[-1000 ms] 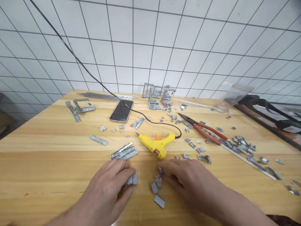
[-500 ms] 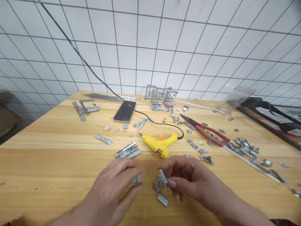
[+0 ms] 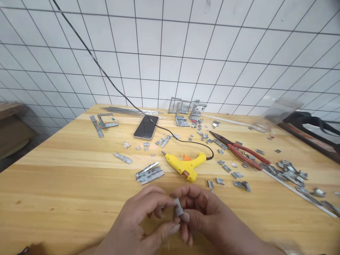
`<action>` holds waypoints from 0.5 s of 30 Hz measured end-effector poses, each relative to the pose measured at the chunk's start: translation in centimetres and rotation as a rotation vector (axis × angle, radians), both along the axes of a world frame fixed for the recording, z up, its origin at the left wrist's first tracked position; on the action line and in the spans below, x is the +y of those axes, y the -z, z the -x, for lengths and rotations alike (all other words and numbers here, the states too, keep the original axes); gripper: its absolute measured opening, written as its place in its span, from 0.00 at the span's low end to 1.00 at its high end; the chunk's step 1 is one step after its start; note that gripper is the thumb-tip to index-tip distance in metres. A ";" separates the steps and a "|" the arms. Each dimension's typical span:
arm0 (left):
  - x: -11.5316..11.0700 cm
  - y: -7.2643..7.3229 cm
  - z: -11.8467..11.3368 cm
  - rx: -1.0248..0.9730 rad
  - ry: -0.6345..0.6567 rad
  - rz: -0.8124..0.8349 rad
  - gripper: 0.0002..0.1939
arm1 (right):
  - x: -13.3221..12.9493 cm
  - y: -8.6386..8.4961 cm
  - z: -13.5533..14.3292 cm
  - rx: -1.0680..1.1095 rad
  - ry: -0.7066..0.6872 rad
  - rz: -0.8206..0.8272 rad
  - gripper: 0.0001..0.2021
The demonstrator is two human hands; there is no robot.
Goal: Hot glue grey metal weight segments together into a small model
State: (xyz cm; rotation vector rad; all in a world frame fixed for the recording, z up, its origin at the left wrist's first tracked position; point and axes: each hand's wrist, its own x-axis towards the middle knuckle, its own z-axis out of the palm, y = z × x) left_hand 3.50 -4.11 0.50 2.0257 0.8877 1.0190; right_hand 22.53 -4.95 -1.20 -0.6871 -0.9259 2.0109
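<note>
While I have the right hand (image 3: 212, 214) nearly closed, a small grey piece (image 3: 179, 209) sits pinched between its thumb and forefinger.

I see the left hand (image 3: 142, 214) just beside that piece, thumb and forefinger parted around its near side; whether it grips anything, I cannot tell. Beyond both hands lies the yellow glue gun (image 3: 183, 165); past the left hand's knuckles I make out stacked grey strips (image 3: 151, 173), and well beyond the right hand, pliers with red handles (image 3: 245, 158).

Workshop: wooden bench (image 3: 79, 170) stood by tiled wall (image 3: 146, 35); upon it lay yellow glue gun (image 3: 177, 165), red-handled pliers (image 3: 235, 151), scattered metal pieces (image 3: 289, 173)
</note>
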 end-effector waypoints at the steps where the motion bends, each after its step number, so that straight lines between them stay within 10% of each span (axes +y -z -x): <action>1: 0.0 0.0 0.0 0.010 0.000 0.011 0.11 | -0.1 -0.2 0.2 -0.023 0.007 -0.009 0.14; 10: 0.0 -0.3 0.0 0.030 -0.015 0.012 0.12 | -0.4 -2.1 0.5 -0.255 -0.050 -0.244 0.09; 15: 1.1 -1.5 1.4 0.075 -0.093 -0.059 0.08 | 0.1 -1.1 -0.4 -0.793 0.127 -0.744 0.15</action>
